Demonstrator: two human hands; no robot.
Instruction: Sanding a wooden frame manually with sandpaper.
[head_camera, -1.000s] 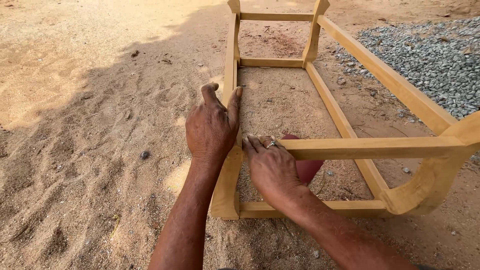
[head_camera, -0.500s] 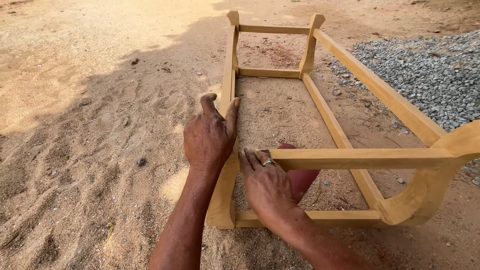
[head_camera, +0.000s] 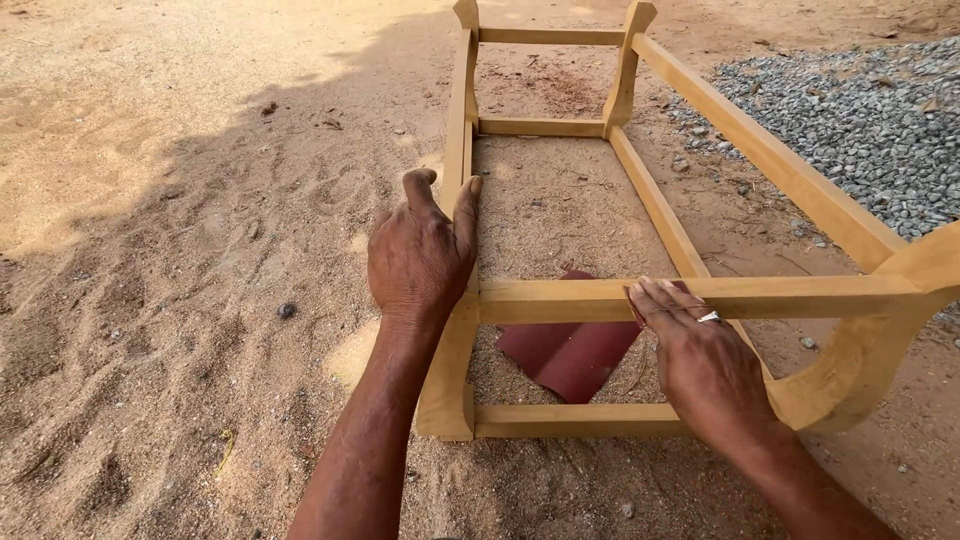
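Observation:
A pale wooden frame (head_camera: 780, 160) lies on sandy ground, long rails running away from me. My left hand (head_camera: 420, 255) grips its left rail, thumb on the inner side and fingers over the outer side, just above the joint with the near crossbar (head_camera: 560, 299). My right hand (head_camera: 700, 360), with a ring on one finger, presses flat on that crossbar near its middle. A small dark red piece of sandpaper (head_camera: 633, 298) peeks out from under its fingers. A larger dark red sheet (head_camera: 565, 355) lies on the sand below the crossbar.
A heap of grey gravel (head_camera: 870, 120) lies to the right of the frame. Loose rippled sand (head_camera: 170, 300) with small stones spreads to the left, partly in shadow. The frame's curved leg (head_camera: 850, 370) rises at the near right.
My right hand has slid to the right along the near crossbar, away from the left joint. My left hand stays on the left rail.

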